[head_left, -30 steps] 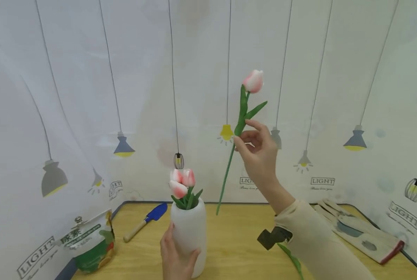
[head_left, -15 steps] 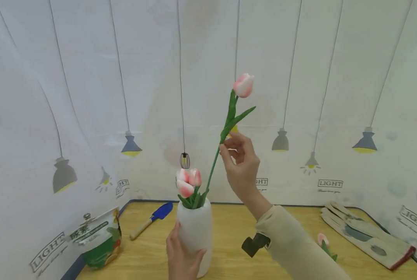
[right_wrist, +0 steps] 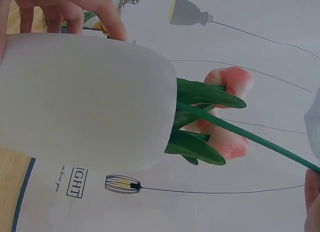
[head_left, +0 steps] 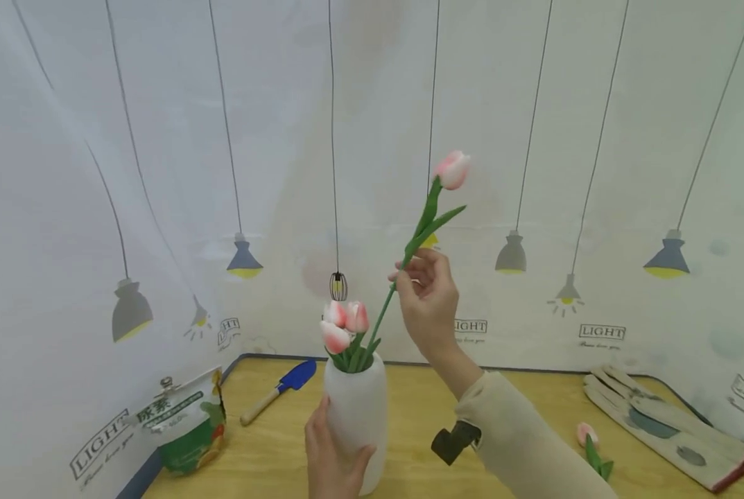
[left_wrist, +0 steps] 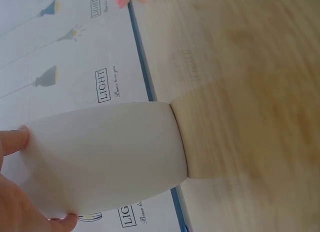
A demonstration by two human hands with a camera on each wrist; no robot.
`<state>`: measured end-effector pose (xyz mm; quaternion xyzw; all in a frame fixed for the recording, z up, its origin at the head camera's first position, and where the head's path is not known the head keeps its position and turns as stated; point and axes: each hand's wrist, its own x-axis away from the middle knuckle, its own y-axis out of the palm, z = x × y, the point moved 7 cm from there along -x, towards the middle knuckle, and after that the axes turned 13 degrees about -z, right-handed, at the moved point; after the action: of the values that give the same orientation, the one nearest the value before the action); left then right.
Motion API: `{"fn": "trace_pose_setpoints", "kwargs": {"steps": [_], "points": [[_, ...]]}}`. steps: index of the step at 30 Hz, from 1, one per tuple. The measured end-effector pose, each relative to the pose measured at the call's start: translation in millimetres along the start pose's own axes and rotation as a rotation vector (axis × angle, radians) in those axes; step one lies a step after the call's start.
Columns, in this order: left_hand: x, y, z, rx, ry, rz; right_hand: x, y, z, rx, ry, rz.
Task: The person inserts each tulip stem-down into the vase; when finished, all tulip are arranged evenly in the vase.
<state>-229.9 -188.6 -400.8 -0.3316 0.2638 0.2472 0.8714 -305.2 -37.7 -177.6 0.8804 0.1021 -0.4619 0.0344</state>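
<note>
A white vase [head_left: 356,409] stands upright on the wooden table, and my left hand [head_left: 334,454] grips its lower side, thumb and fingers spread around it. Several pink-and-white tulips [head_left: 336,337] with green leaves fill its mouth. My right hand [head_left: 430,294] pinches the stem of another tulip [head_left: 452,170] between thumb and fingers, below its leaves. This tulip leans right, and its lower stem [right_wrist: 250,136] enters the vase mouth in the right wrist view. In the left wrist view the vase base [left_wrist: 175,142] rests on the table.
A blue trowel [head_left: 298,375] with a wooden handle lies behind left of the vase. A green-and-white bag [head_left: 187,430] with a clip stands at the left. At the right lie a loose tulip [head_left: 586,435] and a pair of work gloves [head_left: 659,423].
My right hand has moved left and down with the tulip. The stem's lower end has gone from hanging beside the vase to inside its mouth. My left hand keeps holding the vase.
</note>
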Motion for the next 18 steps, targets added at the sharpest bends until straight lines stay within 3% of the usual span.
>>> {"fn": "trace_pose_setpoints", "kwargs": {"steps": [8,14,18], "points": [[0.1,0.8,-0.2,-0.012,0.007,-0.002,8.2,9,-16,0.11,0.088,-0.058],[-0.5,-0.1,1.3,-0.024,-0.002,-0.005,22.6,16,9,0.122,0.114,-0.11],[-0.1,1.0,-0.1,-0.012,-0.01,-0.015,24.4,15,15,0.123,0.062,-0.123]]}}
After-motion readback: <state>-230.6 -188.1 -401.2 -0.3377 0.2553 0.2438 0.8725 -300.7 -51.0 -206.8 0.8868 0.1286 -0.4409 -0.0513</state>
